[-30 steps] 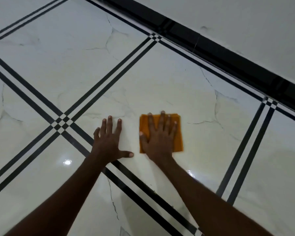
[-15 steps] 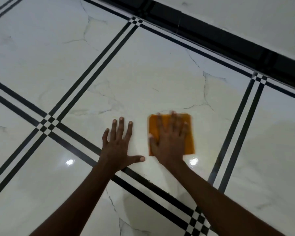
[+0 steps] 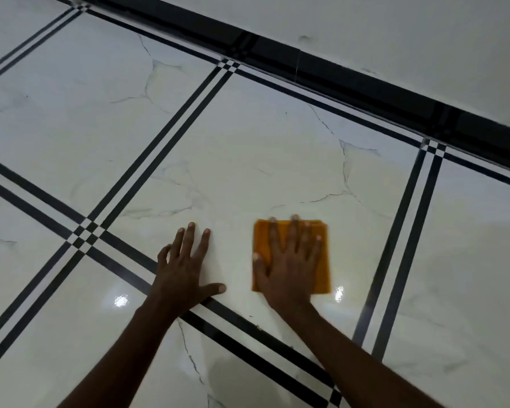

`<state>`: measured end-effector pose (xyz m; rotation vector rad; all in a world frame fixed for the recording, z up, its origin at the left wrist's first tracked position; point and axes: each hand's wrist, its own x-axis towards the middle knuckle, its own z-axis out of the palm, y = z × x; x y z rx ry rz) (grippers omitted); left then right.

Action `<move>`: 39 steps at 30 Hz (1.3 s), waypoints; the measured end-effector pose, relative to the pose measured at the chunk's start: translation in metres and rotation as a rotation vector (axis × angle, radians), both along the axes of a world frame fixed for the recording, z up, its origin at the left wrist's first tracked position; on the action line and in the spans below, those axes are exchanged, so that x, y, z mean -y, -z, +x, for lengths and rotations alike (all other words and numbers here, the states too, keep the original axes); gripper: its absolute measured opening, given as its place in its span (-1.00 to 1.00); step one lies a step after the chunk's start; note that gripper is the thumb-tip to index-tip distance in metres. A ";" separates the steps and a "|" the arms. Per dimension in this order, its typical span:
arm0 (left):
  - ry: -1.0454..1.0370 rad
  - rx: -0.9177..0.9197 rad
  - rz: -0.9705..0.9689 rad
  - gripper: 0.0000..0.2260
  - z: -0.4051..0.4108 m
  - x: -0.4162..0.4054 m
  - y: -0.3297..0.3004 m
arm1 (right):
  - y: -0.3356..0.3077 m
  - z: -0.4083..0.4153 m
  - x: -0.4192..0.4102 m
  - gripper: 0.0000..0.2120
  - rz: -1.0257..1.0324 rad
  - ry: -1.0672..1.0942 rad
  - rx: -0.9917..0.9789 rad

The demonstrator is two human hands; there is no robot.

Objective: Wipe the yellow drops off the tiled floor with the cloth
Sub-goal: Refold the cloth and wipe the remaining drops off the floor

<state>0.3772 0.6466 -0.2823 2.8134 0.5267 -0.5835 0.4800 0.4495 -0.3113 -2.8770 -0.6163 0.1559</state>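
Observation:
An orange folded cloth (image 3: 323,269) lies flat on the white marbled tile floor (image 3: 248,160). My right hand (image 3: 289,263) presses down on the cloth with straight, spread fingers and covers most of it. My left hand (image 3: 186,269) rests flat on the bare tile just left of the cloth, fingers spread, thumb pointing toward the cloth. I see no yellow drops on the floor around the cloth; anything under it is hidden.
Black double stripes (image 3: 159,151) cross the floor between the tiles. A black skirting band (image 3: 336,72) runs along the base of a white wall (image 3: 409,39) at the back. Two bright light reflections show on the glossy tile near my hands.
My right hand has slid the cloth to the right across the tile, away from my left hand. The left hand stays flat on the floor.

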 end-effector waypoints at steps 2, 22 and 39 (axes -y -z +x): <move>0.006 -0.042 -0.004 0.10 0.001 -0.001 -0.002 | 0.002 0.021 -0.032 -0.23 0.024 -0.163 -0.017; -0.223 0.016 0.023 0.08 -0.055 -0.063 -0.011 | 0.014 0.089 -0.073 -0.26 0.010 -0.117 0.027; 0.074 0.118 0.015 0.08 0.055 0.015 0.011 | 0.012 0.165 0.064 -0.26 -0.091 0.244 0.050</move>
